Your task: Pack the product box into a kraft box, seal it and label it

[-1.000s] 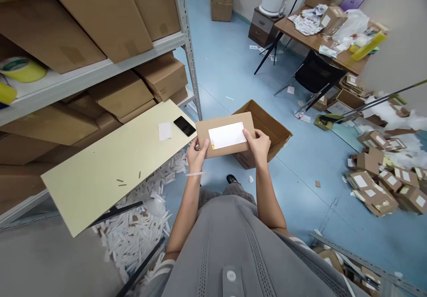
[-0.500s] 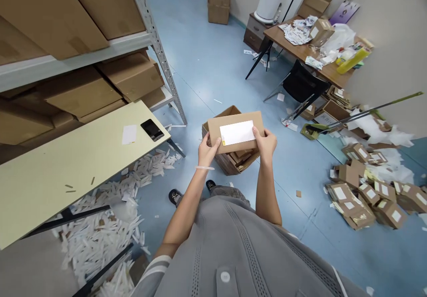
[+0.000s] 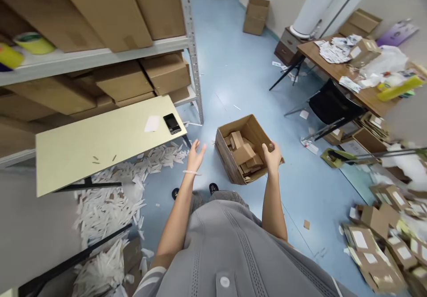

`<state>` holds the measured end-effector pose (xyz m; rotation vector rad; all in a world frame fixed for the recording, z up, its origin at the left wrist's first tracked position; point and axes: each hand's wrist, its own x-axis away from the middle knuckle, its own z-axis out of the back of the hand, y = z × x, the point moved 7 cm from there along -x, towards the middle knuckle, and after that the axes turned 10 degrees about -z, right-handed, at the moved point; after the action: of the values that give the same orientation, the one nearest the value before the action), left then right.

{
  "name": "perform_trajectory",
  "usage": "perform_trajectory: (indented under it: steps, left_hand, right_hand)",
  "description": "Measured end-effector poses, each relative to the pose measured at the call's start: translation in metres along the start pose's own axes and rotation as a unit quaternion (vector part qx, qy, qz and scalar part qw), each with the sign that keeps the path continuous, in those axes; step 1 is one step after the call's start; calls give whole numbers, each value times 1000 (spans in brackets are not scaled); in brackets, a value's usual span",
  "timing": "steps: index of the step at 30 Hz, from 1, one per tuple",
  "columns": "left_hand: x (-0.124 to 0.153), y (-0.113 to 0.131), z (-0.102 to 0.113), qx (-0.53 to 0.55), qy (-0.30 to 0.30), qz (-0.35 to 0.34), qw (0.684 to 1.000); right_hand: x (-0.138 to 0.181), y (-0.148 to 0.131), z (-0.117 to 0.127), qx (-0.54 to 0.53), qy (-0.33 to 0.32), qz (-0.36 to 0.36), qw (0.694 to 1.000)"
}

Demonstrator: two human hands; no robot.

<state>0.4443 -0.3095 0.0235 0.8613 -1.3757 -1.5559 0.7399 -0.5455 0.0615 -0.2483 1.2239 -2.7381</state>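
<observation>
A large open carton (image 3: 230, 159) stands on the floor in front of me, with several small brown cardboard boxes (image 3: 243, 153) lying loosely inside. My left hand (image 3: 196, 156) is in the air to the left of the carton, fingers spread and nothing in it. Over the carton's right side is my right hand (image 3: 272, 156), its thumb and fingers apart around bare air; whether it touches the rim I cannot tell. No white-labelled top shows among the boxes in the carton.
At left are a pale yellow table (image 3: 110, 136) with a black phone (image 3: 171, 123) and a white paper (image 3: 152, 124), and a metal shelf (image 3: 190, 43) of cartons. Paper strips (image 3: 110, 217) cover the floor beneath. At right are a chair (image 3: 335, 103), a cluttered desk (image 3: 325, 63) and heaped boxes (image 3: 370, 257).
Both hands have let go of the white-labelled cardboard box and moved apart; it is no longer above the carton. My view has shifted left, so the surroundings sit further right.
</observation>
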Motion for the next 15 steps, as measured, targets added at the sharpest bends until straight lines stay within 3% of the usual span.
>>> perform_trajectory:
  steps: [3, 8, 11, 15]
  left_hand:
    - [8, -21, 63, 36, 89, 27, 995]
    - [43, -31, 181, 58, 229, 21, 971]
    - [85, -40, 259, 54, 311, 24, 949]
    - [162, -53, 358, 34, 417, -2, 908]
  right_hand:
    - [15, -26, -44, -6, -61, 43, 997]
    - [51, -105, -119, -55, -153, 143, 976]
    - [86, -151, -156, -103, -191, 188, 958]
    - [149, -195, -198, -174, -225, 230, 931]
